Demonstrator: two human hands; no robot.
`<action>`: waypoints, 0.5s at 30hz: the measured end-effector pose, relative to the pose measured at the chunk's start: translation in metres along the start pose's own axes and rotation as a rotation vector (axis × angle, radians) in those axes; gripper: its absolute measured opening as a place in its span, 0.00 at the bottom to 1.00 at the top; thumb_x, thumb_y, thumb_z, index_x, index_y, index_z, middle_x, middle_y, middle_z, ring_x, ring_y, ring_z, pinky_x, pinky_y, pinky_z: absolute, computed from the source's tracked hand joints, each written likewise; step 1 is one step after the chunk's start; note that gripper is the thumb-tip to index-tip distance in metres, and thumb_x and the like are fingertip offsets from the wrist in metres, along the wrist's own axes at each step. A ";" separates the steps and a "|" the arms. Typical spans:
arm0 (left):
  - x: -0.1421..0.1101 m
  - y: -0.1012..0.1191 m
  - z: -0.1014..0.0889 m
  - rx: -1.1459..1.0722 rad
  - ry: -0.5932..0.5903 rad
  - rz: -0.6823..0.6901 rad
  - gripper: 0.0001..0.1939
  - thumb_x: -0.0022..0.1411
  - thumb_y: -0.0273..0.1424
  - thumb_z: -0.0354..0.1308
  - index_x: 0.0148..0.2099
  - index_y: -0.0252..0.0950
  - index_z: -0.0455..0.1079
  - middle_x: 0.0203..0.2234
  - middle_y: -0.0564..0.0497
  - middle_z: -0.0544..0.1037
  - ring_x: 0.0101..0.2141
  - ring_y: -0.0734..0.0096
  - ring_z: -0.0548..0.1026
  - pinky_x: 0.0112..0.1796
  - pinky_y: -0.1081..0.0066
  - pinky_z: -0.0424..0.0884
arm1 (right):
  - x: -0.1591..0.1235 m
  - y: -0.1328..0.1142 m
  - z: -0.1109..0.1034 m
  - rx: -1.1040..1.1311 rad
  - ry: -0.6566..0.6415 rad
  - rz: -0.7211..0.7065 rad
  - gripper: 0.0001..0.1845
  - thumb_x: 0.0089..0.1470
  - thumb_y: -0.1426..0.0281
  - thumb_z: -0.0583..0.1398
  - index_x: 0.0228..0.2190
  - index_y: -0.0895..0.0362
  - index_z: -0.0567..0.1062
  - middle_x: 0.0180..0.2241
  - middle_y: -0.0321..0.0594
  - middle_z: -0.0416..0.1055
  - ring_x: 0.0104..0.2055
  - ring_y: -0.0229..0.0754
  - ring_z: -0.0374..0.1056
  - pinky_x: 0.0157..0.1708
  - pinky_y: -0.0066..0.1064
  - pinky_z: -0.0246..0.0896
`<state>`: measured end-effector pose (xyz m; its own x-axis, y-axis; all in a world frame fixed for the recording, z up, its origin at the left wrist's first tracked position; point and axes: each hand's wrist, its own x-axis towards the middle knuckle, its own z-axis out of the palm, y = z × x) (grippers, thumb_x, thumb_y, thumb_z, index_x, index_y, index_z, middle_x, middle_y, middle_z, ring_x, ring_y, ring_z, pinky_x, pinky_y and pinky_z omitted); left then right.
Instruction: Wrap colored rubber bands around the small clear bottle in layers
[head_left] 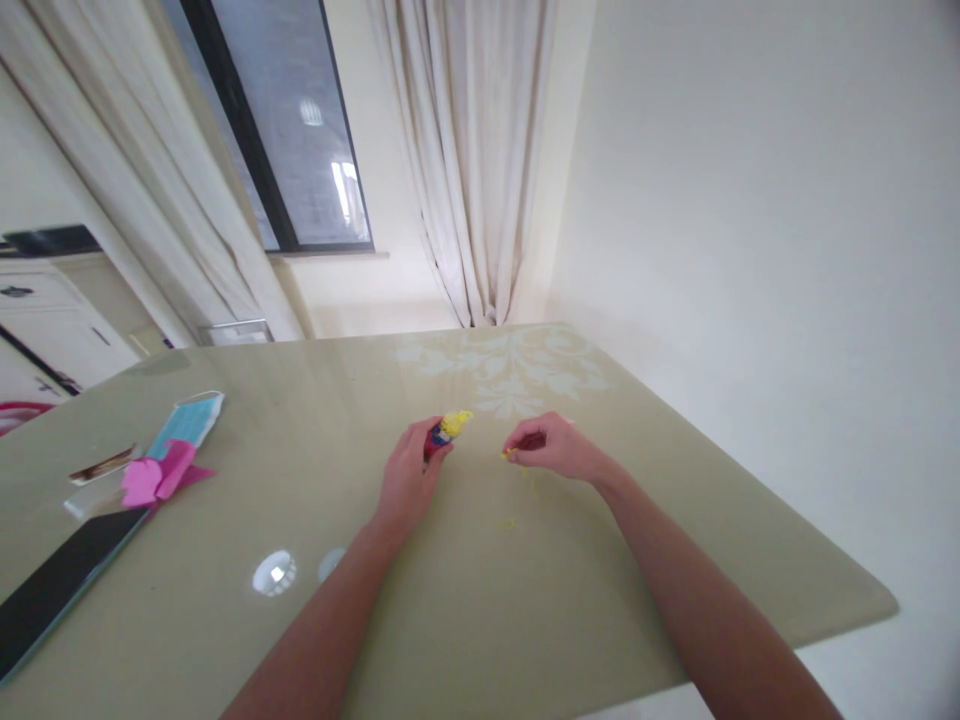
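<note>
Above the middle of the table, my left hand (pixel 409 472) is closed around a small red, blue and yellow object (pixel 451 427). Its shaggy yellow end sticks out past the fingers to the right; the palm side is hidden, and its exact kind is unclear. A short gap to the right separates it from my right hand (pixel 555 447), whose thumb and fingertips pinch a tiny yellow piece (pixel 508 454). Below the right hand, a faint yellow scrap (pixel 508 523) shows on the glossy tabletop (pixel 465 610).
On the left side of the table lie a blue face mask (pixel 191 420), a pink folded piece (pixel 166 475) and a flat black device (pixel 67 575). A white wall (pixel 772 300) borders the right edge; curtains (pixel 480 150) hang behind.
</note>
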<state>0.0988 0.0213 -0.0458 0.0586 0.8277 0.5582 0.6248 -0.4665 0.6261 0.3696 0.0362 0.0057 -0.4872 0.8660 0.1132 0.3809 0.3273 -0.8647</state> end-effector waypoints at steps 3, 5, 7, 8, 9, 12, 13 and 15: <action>-0.003 0.004 0.002 0.039 -0.063 0.072 0.17 0.70 0.31 0.58 0.59 0.40 0.68 0.50 0.44 0.78 0.50 0.57 0.77 0.53 0.56 0.74 | 0.004 -0.002 0.006 0.177 0.242 -0.065 0.14 0.49 0.58 0.70 0.32 0.56 0.83 0.29 0.39 0.80 0.31 0.40 0.74 0.33 0.31 0.70; -0.005 0.008 0.004 0.060 -0.088 0.109 0.17 0.70 0.30 0.58 0.59 0.41 0.68 0.50 0.45 0.78 0.50 0.57 0.77 0.53 0.56 0.74 | 0.008 -0.004 0.016 0.242 0.353 -0.110 0.16 0.49 0.56 0.71 0.32 0.55 0.83 0.30 0.39 0.81 0.32 0.41 0.75 0.35 0.33 0.72; -0.006 0.012 0.006 0.074 -0.104 0.141 0.17 0.70 0.29 0.58 0.59 0.42 0.68 0.49 0.45 0.78 0.50 0.57 0.77 0.52 0.57 0.74 | 0.012 -0.006 0.028 0.265 0.413 -0.133 0.17 0.50 0.55 0.71 0.33 0.55 0.82 0.31 0.41 0.81 0.33 0.43 0.76 0.36 0.35 0.73; -0.007 0.014 0.007 0.079 -0.109 0.156 0.17 0.70 0.29 0.59 0.59 0.42 0.68 0.49 0.46 0.78 0.50 0.57 0.77 0.52 0.57 0.74 | 0.013 -0.006 0.033 0.257 0.434 -0.139 0.17 0.51 0.54 0.70 0.33 0.55 0.82 0.32 0.42 0.81 0.34 0.44 0.76 0.37 0.35 0.74; -0.008 0.015 0.007 0.084 -0.114 0.169 0.17 0.70 0.29 0.59 0.59 0.42 0.68 0.49 0.46 0.78 0.50 0.57 0.76 0.52 0.57 0.74 | 0.015 -0.005 0.037 0.235 0.453 -0.145 0.16 0.51 0.54 0.70 0.34 0.55 0.83 0.33 0.42 0.81 0.35 0.44 0.76 0.39 0.36 0.74; -0.009 0.016 0.008 0.112 -0.113 0.190 0.17 0.70 0.29 0.59 0.59 0.41 0.67 0.49 0.46 0.79 0.50 0.58 0.76 0.52 0.58 0.75 | 0.017 -0.003 0.042 0.119 0.484 -0.166 0.14 0.53 0.57 0.69 0.33 0.54 0.83 0.33 0.43 0.81 0.35 0.45 0.76 0.39 0.36 0.73; -0.009 0.016 0.008 0.124 -0.111 0.190 0.17 0.69 0.28 0.59 0.59 0.41 0.67 0.49 0.46 0.79 0.50 0.58 0.76 0.52 0.58 0.75 | 0.017 -0.003 0.042 0.081 0.484 -0.176 0.12 0.53 0.58 0.69 0.32 0.54 0.84 0.32 0.43 0.81 0.35 0.45 0.76 0.38 0.36 0.73; -0.009 0.017 0.008 0.147 -0.107 0.193 0.18 0.69 0.27 0.59 0.59 0.41 0.67 0.49 0.46 0.79 0.50 0.57 0.77 0.51 0.58 0.75 | 0.015 -0.003 0.040 0.024 0.476 -0.183 0.10 0.53 0.60 0.69 0.31 0.54 0.84 0.31 0.42 0.81 0.33 0.44 0.76 0.36 0.34 0.72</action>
<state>0.1152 0.0085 -0.0452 0.2643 0.7598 0.5940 0.7000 -0.5748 0.4239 0.3296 0.0331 -0.0098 -0.1303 0.8736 0.4689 0.3016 0.4855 -0.8206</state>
